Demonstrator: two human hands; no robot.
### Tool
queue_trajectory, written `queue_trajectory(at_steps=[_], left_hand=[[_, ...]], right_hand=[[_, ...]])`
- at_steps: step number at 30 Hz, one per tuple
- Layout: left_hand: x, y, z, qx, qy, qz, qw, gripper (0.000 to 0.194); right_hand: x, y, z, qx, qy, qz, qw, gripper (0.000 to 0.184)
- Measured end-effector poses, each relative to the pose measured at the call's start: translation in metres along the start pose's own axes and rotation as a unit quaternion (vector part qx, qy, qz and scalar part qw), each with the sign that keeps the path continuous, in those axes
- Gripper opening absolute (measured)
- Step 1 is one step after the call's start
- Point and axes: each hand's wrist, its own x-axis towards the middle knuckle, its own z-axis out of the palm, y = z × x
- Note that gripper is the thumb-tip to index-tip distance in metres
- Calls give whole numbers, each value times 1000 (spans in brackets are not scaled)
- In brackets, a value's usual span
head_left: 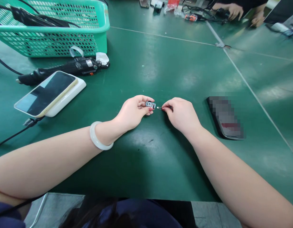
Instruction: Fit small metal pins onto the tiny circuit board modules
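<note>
My left hand [134,110] rests on the green table and pinches a small dark circuit board [150,104] between thumb and fingers. My right hand [181,113] faces it from the right, its fingers closed round a tiny part with a metal tip [159,108]. That tip points at the board and stops just short of it. A pale bangle [98,139] sits on my left wrist.
A phone [45,93] lies on a white pad at the left, with a black corded rotary tool [65,68] behind it. A teal mesh basket [56,41] stands at the back left. Another phone [226,117] lies right of my hands. Someone else's hands [234,11] work far back right.
</note>
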Motion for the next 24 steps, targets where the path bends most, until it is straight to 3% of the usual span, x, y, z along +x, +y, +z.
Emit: queue_trajectory(at_steps=[8, 14, 24], left_hand=[[1, -1, 0, -5, 0, -3, 1000, 18], [-1, 1, 2, 11, -3, -8, 1000, 19], [-3, 1, 3, 39, -11, 0, 999, 20]], right_hand=[[-1, 1, -2, -9, 41, -17, 999, 20], [-10, -22, -17, 46, 107, -42, 992, 19], [-10, -34, -11, 62, 88, -55, 993, 21]])
